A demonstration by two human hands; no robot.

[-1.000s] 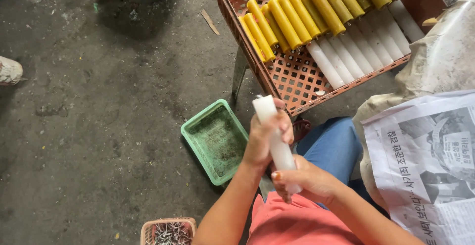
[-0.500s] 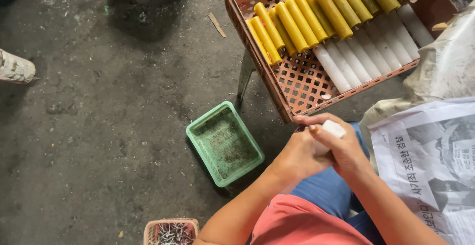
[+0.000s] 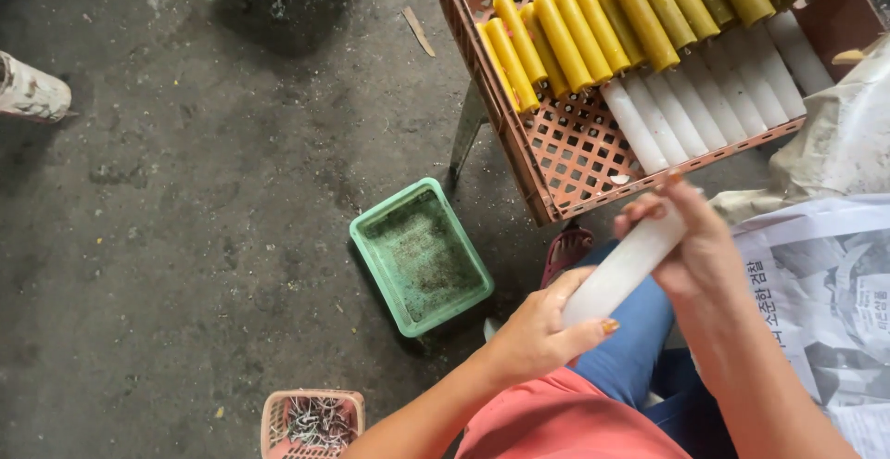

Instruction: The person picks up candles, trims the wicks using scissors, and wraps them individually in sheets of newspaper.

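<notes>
A long white candle (image 3: pixel 623 272) lies slanted between both my hands, above my lap. My left hand (image 3: pixel 540 331) grips its lower end near my blue trouser leg. My right hand (image 3: pixel 688 240) holds its upper end, just below the front edge of an orange lattice crate (image 3: pixel 567 155). In the crate lie a row of several yellow candles (image 3: pixel 593 23) and, below them, a row of several white candles (image 3: pixel 705 107).
A green plastic tray (image 3: pixel 419 255) sits on the dark concrete floor left of my knee. A small pink basket of metal bits (image 3: pixel 313 422) stands at the bottom edge. Newspaper (image 3: pixel 825 301) covers a sack at right. Someone's shoe (image 3: pixel 32 90) shows at far left.
The candle was upright in front of me a second ago, then bunched between both hands. Now it is stretched out slantwise, with my right hand moved up toward the crate.
</notes>
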